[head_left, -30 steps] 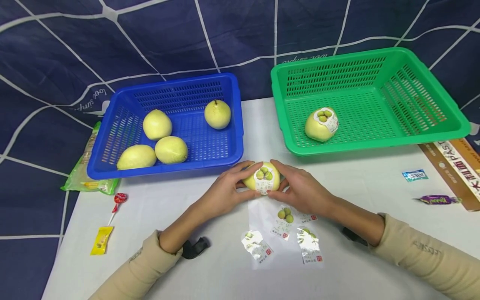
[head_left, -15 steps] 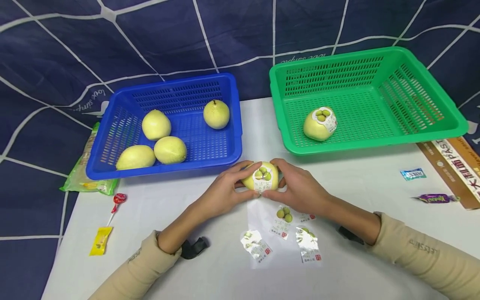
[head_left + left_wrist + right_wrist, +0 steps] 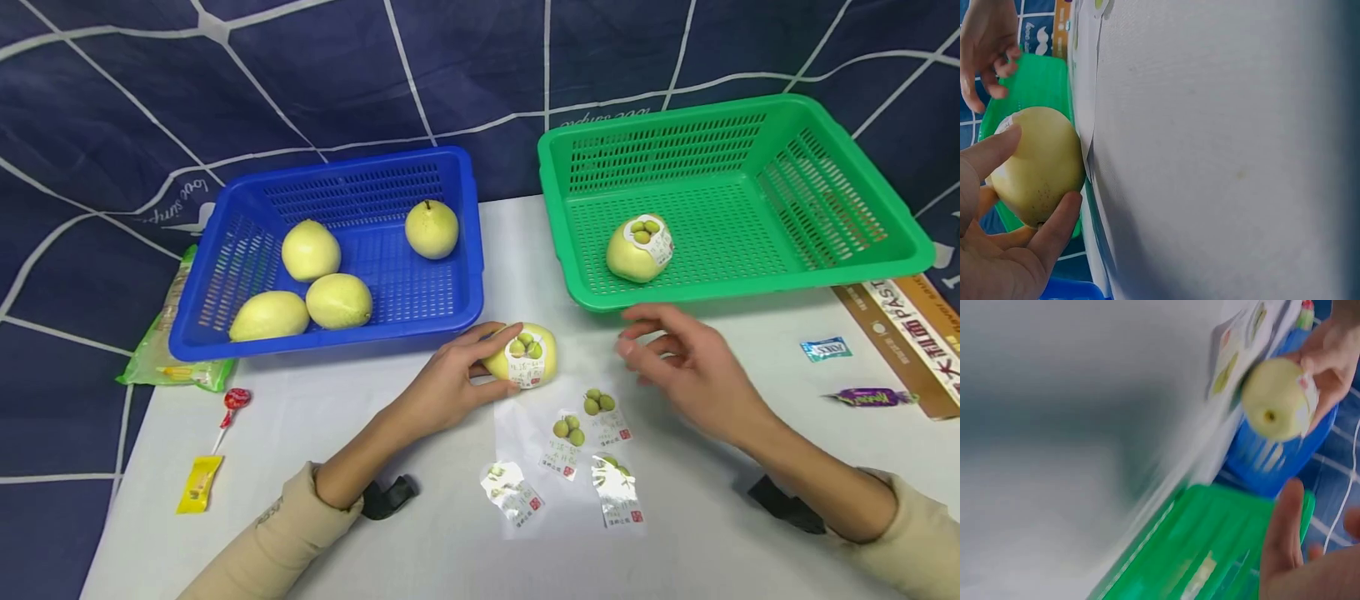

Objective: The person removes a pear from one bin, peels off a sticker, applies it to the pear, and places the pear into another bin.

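A yellow pear (image 3: 551, 357) with a printed sticker (image 3: 526, 363) on its upper face rests on the white table. My left hand (image 3: 442, 379) grips it from the left, thumb and fingers around its side, as the left wrist view also shows on the pear (image 3: 1041, 165). Off to the right, just in front of the green basket, my right hand (image 3: 693, 375) is in the air, fingers loosely bent and holding nothing. Between the hands and the near edge lies a clear sheet bearing several pear stickers (image 3: 564, 446).
A blue basket (image 3: 330, 343) with several bare pears stands at back left. The green basket (image 3: 720, 292) at back right holds one stickered pear (image 3: 633, 254). A lollipop (image 3: 237, 399) and yellow packet (image 3: 199, 483) lie left; small wrapped sweets (image 3: 873, 397) and a pasta box (image 3: 911, 333) lie right.
My right hand has let go of the stickered pear and moved right, toward the front of the green basket. My left hand keeps its hold on the pear in the same place.
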The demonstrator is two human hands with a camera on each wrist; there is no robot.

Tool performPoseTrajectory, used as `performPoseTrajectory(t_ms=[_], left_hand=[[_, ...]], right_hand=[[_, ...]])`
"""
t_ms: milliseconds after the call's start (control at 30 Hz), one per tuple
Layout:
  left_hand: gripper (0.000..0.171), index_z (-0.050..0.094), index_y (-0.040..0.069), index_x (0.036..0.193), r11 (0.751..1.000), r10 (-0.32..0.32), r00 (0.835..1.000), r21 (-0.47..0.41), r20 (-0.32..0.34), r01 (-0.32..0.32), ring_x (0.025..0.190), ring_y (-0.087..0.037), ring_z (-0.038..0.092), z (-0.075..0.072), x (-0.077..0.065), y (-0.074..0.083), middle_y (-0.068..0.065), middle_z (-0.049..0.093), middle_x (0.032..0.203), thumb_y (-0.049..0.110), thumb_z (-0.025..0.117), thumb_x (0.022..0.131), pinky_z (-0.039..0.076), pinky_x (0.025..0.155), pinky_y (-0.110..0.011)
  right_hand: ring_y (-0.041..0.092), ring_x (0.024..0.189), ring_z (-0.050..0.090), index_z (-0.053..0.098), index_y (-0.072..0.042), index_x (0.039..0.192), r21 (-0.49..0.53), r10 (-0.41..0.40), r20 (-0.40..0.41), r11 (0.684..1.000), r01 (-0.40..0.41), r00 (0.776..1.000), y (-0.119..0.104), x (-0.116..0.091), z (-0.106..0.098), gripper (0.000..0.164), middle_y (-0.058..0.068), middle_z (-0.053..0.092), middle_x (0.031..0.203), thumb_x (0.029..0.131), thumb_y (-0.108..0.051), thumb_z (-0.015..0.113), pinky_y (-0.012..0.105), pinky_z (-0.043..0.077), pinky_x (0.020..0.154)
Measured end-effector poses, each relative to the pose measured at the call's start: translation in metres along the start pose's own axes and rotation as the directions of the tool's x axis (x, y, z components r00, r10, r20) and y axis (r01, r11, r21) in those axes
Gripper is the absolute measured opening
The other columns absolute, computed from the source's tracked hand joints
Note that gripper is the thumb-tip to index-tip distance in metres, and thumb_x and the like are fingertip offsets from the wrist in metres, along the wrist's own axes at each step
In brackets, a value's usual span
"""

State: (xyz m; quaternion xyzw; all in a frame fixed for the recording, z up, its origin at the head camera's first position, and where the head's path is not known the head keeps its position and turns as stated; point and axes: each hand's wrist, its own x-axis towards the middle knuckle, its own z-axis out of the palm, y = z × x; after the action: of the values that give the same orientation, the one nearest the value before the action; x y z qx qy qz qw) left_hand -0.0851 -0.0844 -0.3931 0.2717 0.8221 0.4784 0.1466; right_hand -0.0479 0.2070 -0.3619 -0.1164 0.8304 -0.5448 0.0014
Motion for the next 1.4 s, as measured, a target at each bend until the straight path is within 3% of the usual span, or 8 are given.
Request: performPoseTrajectory(t_ms=[67, 133, 300, 400, 700, 1000, 1200, 1400], left_hand=[[0.069, 0.048, 0.010, 0.147, 1.000, -0.002, 1.000, -0.001, -0.001, 0.002, 0.116, -0.018, 0.056, 0.000, 0.000, 0.000, -0.011, 0.048, 0.141, 0.006, 0.078, 0.085, 0.052, 0.090, -0.022], [0.069, 0.048, 0.010, 0.147, 1.000, -0.003, 1.000, 0.001, -0.003, 0.003, 0.116, -0.018, 0.056, 0.000, 0.000, 0.000, -0.011, 0.048, 0.141, 0.006, 0.078, 0.085, 0.052, 0.089, -0.022], [0.069, 0.048, 0.011, 0.147, 1.000, 0.003, 1.000, -0.005, -0.006, -0.003, 0.115, -0.018, 0.057, 0.000, 0.000, 0.000, -0.010, 0.048, 0.141, 0.006, 0.079, 0.084, 0.053, 0.089, -0.023], [0.070, 0.048, 0.011, 0.146, 1.000, -0.001, 1.000, -0.015, -0.010, 0.001, 0.115, -0.018, 0.057, 0.001, 0.000, -0.001, -0.011, 0.048, 0.140, 0.006, 0.079, 0.084, 0.053, 0.089, -0.023], [0.066, 0.056, 0.013, 0.141, 0.999, 0.045, 0.993, 0.033, -0.110, -0.041, 0.108, -0.015, 0.059, 0.004, -0.005, 0.002, -0.005, 0.056, 0.130, 0.011, 0.083, 0.081, 0.055, 0.082, -0.020], [0.066, 0.057, 0.009, 0.140, 0.960, 0.092, 0.990, -0.253, -0.105, -0.116, 0.110, -0.018, 0.060, 0.001, -0.009, 0.061, -0.005, 0.056, 0.134, 0.004, 0.083, 0.079, 0.059, 0.078, -0.031], [0.064, 0.054, 0.009, 0.142, 0.964, 0.168, 0.970, -0.175, -0.175, -0.199, 0.111, -0.012, 0.057, -0.009, 0.044, 0.111, -0.004, 0.057, 0.134, 0.011, 0.081, 0.084, 0.054, 0.088, -0.026], [0.064, 0.045, 0.022, 0.148, 0.990, 0.028, 0.991, 0.140, -0.130, -0.010, 0.106, -0.008, 0.052, -0.009, 0.127, 0.129, 0.004, 0.053, 0.136, 0.034, 0.073, 0.091, 0.047, 0.082, -0.019]], right_hand=[[0.018, 0.070, 0.069, 0.056, -0.002, 0.128, 0.147, 0.021, -0.137, 0.989, -0.001, 0.990, 0.003, -0.004, -0.012, 0.035, 0.009, 0.063, 0.095, 0.094, 0.007, 0.061, 0.027, 0.058, 0.060], [0.017, 0.070, 0.070, 0.053, -0.004, 0.132, 0.338, 0.095, -0.282, 0.941, 0.006, 0.955, 0.008, -0.004, -0.024, 0.042, 0.011, 0.060, 0.094, 0.093, 0.011, 0.059, 0.027, 0.059, 0.060], [0.019, 0.081, 0.072, 0.040, -0.016, 0.141, 0.740, 0.398, -0.439, 0.668, 0.074, 0.806, 0.023, 0.001, -0.057, 0.059, 0.010, 0.046, 0.114, 0.092, 0.008, 0.063, 0.034, 0.060, 0.063], [0.016, 0.094, 0.070, 0.033, -0.026, 0.147, 0.795, 0.479, -0.409, 0.605, 0.046, 0.776, 0.034, 0.005, -0.073, 0.070, 0.004, 0.042, 0.132, 0.092, 0.005, 0.065, 0.032, 0.060, 0.061], [0.017, 0.125, 0.047, 0.038, -0.029, 0.147, 0.812, 0.450, -0.419, 0.575, 0.103, 0.789, 0.050, 0.011, -0.076, 0.073, 0.004, 0.035, 0.138, 0.091, 0.011, 0.062, 0.032, 0.059, 0.071], [0.017, 0.120, 0.044, 0.036, -0.025, 0.146, 0.768, 0.461, -0.459, 0.636, 0.077, 0.760, 0.050, 0.010, -0.076, 0.072, 0.005, 0.031, 0.126, 0.089, 0.011, 0.064, 0.031, 0.058, 0.073], [0.016, 0.121, 0.042, 0.037, -0.025, 0.144, 0.745, 0.455, -0.464, 0.664, 0.058, 0.760, 0.051, 0.010, -0.078, 0.069, 0.004, 0.031, 0.126, 0.090, 0.009, 0.065, 0.032, 0.057, 0.075], [0.013, 0.118, 0.042, 0.037, -0.026, 0.144, 0.733, 0.467, -0.464, 0.679, 0.030, 0.753, 0.052, 0.009, -0.077, 0.069, 0.003, 0.032, 0.124, 0.090, 0.007, 0.066, 0.029, 0.057, 0.072]])
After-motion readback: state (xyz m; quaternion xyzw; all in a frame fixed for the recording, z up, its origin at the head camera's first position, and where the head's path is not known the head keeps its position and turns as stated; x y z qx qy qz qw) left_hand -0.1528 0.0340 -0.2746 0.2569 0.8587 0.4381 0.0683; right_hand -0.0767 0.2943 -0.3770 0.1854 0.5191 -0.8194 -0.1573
